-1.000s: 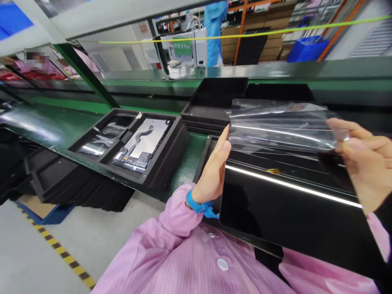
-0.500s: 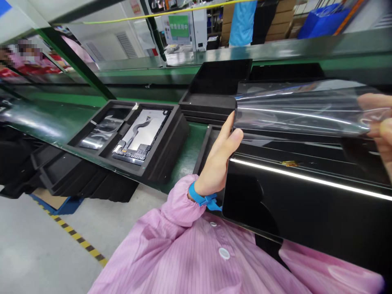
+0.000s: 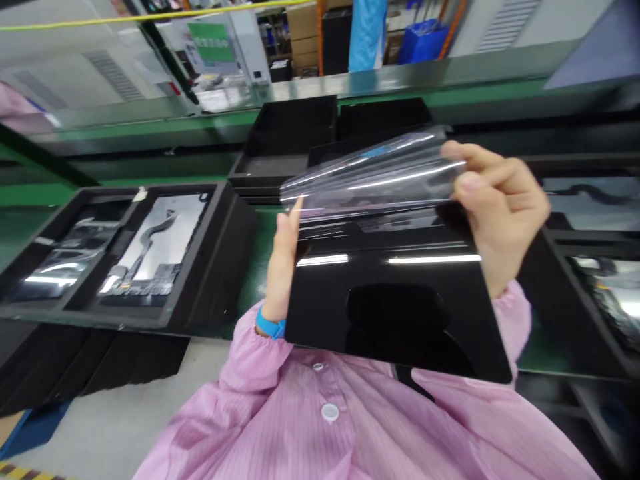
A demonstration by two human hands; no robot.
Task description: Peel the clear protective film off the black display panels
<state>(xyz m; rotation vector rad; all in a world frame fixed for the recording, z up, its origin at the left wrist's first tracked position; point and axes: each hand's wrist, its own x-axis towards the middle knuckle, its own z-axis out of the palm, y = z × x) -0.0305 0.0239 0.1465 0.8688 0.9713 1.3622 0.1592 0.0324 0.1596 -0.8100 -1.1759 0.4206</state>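
Observation:
A glossy black tablet screen (image 3: 320,303) is held tilted in front of my chest. My left hand (image 3: 281,270), with a blue strap on its wrist, grips the screen's left edge, thumb and a finger showing at the upper corner. My right hand (image 3: 507,210) pinches the right end of a clear protective film (image 3: 375,180) between thumb and fingers. Along the screen's upper part this film stands curled up off the glass, its left end close to my left fingertips. Light strips reflect on the black surface. The back of the screen is hidden from me.
On the green bench to the left, a black foam tray (image 3: 235,247) holds tablet display parts with flat cables. Another foam tray (image 3: 565,293) with similar parts stands at the right. Stacked black trays (image 3: 280,130) lie behind the screen. A yellow cord (image 3: 150,17) crosses the background.
My view has swung right, bringing the whole screen and the right tray into sight. The right hand has come closer to the left, and the film spans a shorter, curled stretch.

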